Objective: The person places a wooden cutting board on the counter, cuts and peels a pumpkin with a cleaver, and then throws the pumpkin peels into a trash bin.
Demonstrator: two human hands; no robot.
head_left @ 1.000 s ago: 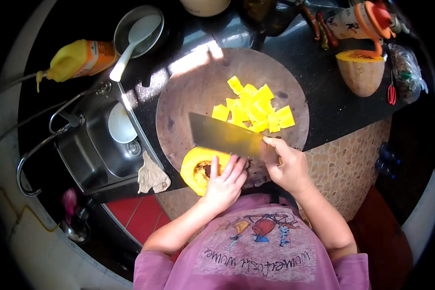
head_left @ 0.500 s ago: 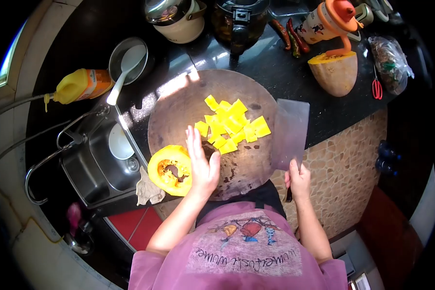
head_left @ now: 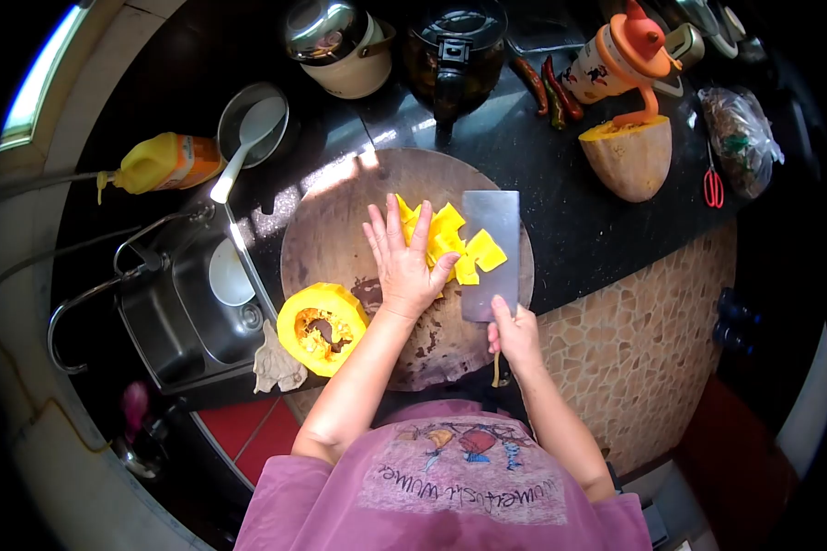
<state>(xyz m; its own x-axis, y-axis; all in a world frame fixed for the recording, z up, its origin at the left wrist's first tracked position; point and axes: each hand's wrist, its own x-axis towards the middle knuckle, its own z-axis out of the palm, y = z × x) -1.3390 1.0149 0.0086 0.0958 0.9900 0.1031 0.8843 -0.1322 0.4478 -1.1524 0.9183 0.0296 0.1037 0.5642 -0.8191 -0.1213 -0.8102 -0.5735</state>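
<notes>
A round wooden chopping board (head_left: 331, 220) bears several yellow pumpkin pieces (head_left: 447, 230). My left hand (head_left: 406, 266), fingers spread, lies against the left side of the pieces and partly hides them. The cleaver (head_left: 492, 239) is in my right hand (head_left: 515, 335), its fingers wrapped round the handle; its blade lies flat over the board's right part, with a few pieces at or over its left edge. A cut pumpkin round (head_left: 322, 328) with an orange, seedy hollow sits at the board's lower left edge.
Left of the board are a steel sink (head_left: 170, 312), a cloth (head_left: 277, 361), a pan with a white ladle (head_left: 239, 156) and a yellow bottle (head_left: 170, 163). Behind stand a pot (head_left: 345, 64) and a glass kettle (head_left: 455, 55). Chillies (head_left: 560, 92) and a pumpkin half (head_left: 629, 161) lie back right.
My left hand has moved right onto the pumpkin pieces, its fingers now spread. The cleaver has moved left with my right hand, from the board's right edge to beside the pieces.
</notes>
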